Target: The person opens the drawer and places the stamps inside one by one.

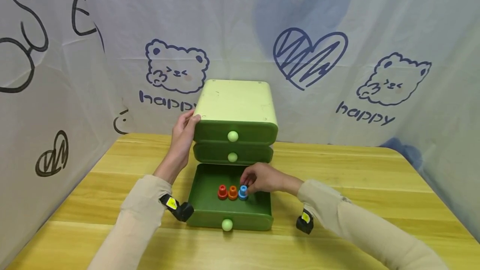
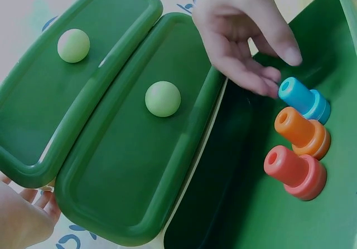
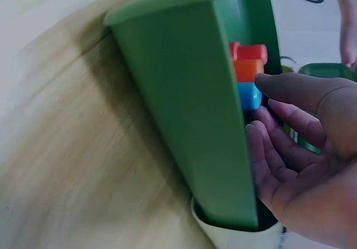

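A small cabinet (image 1: 235,101) with a pale yellow-green top and green drawers stands on the table. Its bottom drawer (image 1: 208,218) is pulled out. Inside, a red peg (image 1: 223,192), an orange peg (image 1: 233,193) and a blue peg (image 1: 243,193), each stepped plastic with a hollow top, stand upright in a row. My left hand (image 1: 181,134) rests against the cabinet's upper left side, thumb by the front corner. Over the drawer's right side, my right hand (image 1: 264,177) has thumb and fingers spread apart beside the blue peg. Whether a fingertip touches it is unclear.
The upper drawer (image 1: 213,131) and middle drawer (image 1: 210,152) are closed, each with a round pale knob. The wooden table (image 1: 356,186) extends to both sides. Behind hangs a white cloth (image 1: 240,24) printed with bears and hearts.
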`<act>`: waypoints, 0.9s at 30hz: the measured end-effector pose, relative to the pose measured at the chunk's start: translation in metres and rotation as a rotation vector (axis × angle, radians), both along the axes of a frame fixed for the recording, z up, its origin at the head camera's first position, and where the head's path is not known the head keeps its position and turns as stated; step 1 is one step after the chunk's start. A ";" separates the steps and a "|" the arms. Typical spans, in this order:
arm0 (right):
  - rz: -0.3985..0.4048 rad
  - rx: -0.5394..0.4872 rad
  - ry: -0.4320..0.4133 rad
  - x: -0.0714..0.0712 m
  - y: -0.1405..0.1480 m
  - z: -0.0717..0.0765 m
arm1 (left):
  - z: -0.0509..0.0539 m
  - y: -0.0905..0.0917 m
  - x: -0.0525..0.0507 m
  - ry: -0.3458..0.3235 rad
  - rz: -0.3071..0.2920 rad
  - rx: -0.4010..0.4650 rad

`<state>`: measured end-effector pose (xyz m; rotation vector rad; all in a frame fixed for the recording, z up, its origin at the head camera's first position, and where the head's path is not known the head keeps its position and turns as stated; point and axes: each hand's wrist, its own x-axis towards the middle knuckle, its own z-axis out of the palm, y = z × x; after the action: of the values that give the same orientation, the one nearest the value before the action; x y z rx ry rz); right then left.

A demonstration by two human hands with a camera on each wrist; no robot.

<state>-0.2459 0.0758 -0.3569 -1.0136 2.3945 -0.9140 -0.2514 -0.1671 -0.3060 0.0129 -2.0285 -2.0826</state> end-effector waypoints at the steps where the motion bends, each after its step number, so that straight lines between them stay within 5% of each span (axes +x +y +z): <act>1: 0.000 0.000 0.013 0.002 0.001 0.001 | 0.001 0.000 0.000 0.000 0.000 -0.002; 11: -0.010 -0.094 0.077 0.028 0.008 0.013 | 0.002 -0.002 0.002 -0.013 0.005 -0.011; 19: -0.072 -0.188 -0.066 0.066 0.008 0.021 | 0.002 -0.001 0.001 -0.011 0.005 -0.014; 27: -0.046 -0.198 -0.129 0.098 0.006 0.016 | 0.001 0.000 -0.001 -0.015 -0.004 -0.022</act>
<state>-0.1481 0.0817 -0.3413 -0.9411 2.2630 -1.2144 -0.2521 -0.1673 -0.3052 0.0206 -2.0608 -2.0686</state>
